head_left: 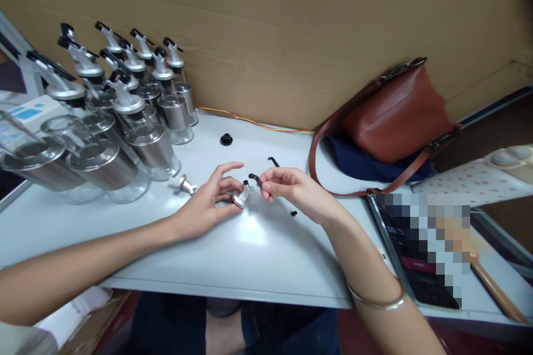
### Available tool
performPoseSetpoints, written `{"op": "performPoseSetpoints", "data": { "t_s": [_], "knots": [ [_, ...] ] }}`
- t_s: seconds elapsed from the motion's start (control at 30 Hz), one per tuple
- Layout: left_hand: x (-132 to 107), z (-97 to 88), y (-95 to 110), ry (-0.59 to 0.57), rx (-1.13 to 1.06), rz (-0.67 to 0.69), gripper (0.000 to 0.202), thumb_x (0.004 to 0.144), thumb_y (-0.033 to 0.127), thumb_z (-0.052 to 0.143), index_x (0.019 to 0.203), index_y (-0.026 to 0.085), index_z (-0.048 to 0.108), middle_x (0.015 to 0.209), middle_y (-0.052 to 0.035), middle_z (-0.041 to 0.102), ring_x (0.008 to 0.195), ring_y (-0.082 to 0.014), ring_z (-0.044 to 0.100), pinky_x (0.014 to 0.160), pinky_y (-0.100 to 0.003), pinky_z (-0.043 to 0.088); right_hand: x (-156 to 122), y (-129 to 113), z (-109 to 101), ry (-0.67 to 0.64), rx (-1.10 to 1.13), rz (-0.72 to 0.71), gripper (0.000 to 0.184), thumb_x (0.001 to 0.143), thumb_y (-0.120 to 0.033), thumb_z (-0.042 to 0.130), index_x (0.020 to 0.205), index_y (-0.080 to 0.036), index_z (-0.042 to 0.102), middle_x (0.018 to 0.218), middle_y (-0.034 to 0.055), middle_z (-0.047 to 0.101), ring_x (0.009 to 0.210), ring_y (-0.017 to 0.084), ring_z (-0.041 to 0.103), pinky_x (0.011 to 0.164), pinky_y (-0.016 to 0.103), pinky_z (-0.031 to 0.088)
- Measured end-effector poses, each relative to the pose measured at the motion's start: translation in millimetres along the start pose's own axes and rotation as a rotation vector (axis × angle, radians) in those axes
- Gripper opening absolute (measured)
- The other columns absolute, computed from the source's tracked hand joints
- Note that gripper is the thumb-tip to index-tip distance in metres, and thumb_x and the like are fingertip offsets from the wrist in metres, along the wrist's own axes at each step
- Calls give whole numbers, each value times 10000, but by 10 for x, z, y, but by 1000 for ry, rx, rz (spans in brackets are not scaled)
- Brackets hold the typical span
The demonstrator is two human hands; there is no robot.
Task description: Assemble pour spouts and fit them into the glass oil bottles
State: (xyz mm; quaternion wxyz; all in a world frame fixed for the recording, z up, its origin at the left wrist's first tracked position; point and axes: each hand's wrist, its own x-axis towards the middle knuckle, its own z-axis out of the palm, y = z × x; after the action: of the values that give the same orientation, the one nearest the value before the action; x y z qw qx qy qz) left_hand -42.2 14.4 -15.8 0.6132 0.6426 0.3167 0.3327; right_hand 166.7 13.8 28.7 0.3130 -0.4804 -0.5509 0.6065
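Between the thumb and fingers of my left hand (212, 202) is a silver pourer spout (240, 198) with a small black tip, held low over the white table (175, 255). My right hand (287, 186) pinches a small black lever cap (255, 179) close beside the spout; I cannot tell whether they touch. Behind my right fingers lies another black lever (272, 161). A tiny black piece (293, 213) rests below that hand. A second silver spout (184, 183) lies left of my left hand, and a black stopper (226, 139) sits farther back.
Several glass bottles with steel sleeves and pourer tops (144, 138) crowd the left side, some without tops in front. A brown leather bag (400, 113) rests on dark blue cloth at the right. A partly blurred dark tablet-like panel (420, 266) lies front right. Cardboard (258, 33) stands behind.
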Motion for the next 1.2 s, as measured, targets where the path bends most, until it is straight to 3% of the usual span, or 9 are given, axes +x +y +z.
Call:
{"op": "performPoseSetpoints", "data": {
  "t_s": [0.1, 0.3, 0.97, 1.2],
  "knots": [
    [-2, -6, -9, 10, 14, 26, 616, 771, 134, 629, 1284, 313, 338, 988, 11, 567, 1034, -144, 571, 961, -356, 429, 10, 12, 35, -48, 178, 111, 71, 678, -190, 656, 690, -153, 597, 588, -25, 599, 563, 78, 505, 598, 226, 383],
    [1, -19, 8, -4, 55, 107, 524, 791, 143, 626, 1235, 309, 405, 973, 21, 584, 964, -124, 590, 938, -342, 450, 7, 7, 30, -67, 335, 175, 117, 626, -174, 692, 653, -146, 581, 539, -39, 574, 514, 51, 483, 539, 192, 350],
    [-1, -13, 13, -4, 41, 106, 427, 808, 161, 611, 1212, 251, 505, 1036, -28, 608, 1022, -162, 594, 951, -354, 476, 29, 25, 52, -45, 310, 183, 95, 622, -186, 689, 641, -132, 612, 517, -30, 573, 490, 50, 476, 530, 196, 349],
    [-5, -29, 23, 24, 9, 66, 429, 827, 212, 609, 1241, 261, 509, 1080, -34, 581, 1091, -179, 566, 992, -362, 457, 21, 38, 49, -69, 220, 44, 156, 700, -261, 713, 650, -137, 633, 554, -15, 613, 538, 69, 508, 578, 219, 386]
  ]
}}
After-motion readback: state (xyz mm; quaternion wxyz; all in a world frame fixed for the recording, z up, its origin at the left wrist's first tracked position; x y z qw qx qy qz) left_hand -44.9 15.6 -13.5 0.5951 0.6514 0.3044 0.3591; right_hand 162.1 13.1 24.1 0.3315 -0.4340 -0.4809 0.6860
